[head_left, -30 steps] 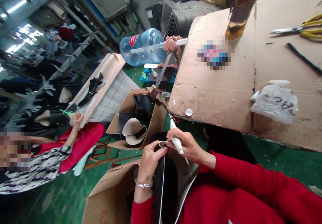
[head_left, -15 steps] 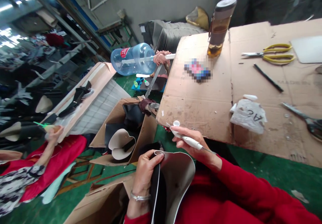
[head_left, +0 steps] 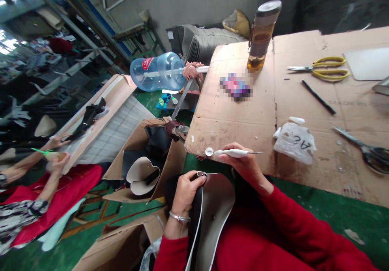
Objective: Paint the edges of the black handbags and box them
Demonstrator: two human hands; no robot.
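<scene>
One table (head_left: 231,129), topped with cardboard, spreads ahead and to your right, its near-left corner just beyond your hands. Another person (head_left: 26,218) is well past that corner, on your left. Two boxes hold the floor on that side: the first box (head_left: 173,163) is close by the near-left corner with curved sheets in it, the second box (head_left: 100,246) lower down, beside your left arm. You have the jug (head_left: 156,72) past the left edge, near the far-left corner.

Your piece (head_left: 215,206), grey with a white rim, is off the table, folded over in front of the near edge. Your left hand (head_left: 188,188) has it by the top, thumb and fingers pressed together with no gap showing. Your right hand (head_left: 243,161) is at the near edge, fingers closed around the tool.

On the table, you have black scissors (head_left: 366,149) toward the right end, the bottle (head_left: 263,35) upright by the far edge, yellow scissors (head_left: 310,68) to its right, a bag (head_left: 294,143) near the near edge and a strip (head_left: 318,97) between bag and yellow scissors. Your tool (head_left: 234,153) points left; its tip reaches the white disc (head_left: 209,151) at the near-left corner, though you cannot tell whether they touch.
</scene>
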